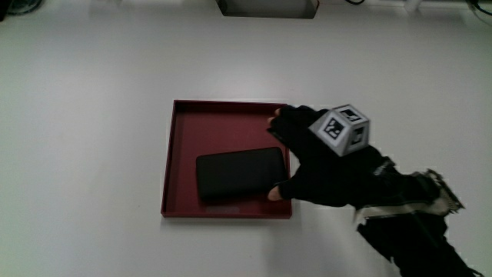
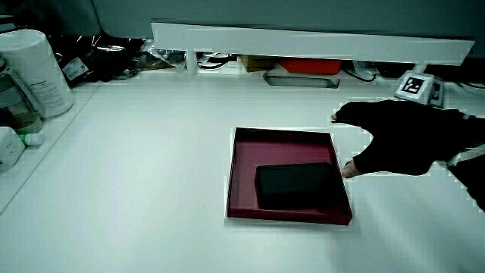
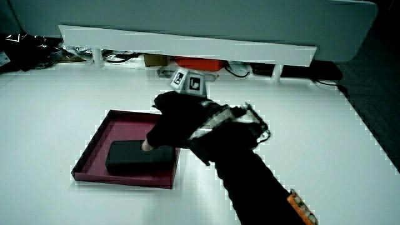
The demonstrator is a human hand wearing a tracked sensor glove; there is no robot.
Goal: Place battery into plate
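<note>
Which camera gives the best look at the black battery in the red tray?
The main view: the battery lies flat in the tray, almost fully visible from above. In both side views it looks squashed, and the hand covers one end.

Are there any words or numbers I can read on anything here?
None can be read.
The cube on the hand has only black-and-white patterns, no letters.
The black battery and the red plate are plain.
</note>
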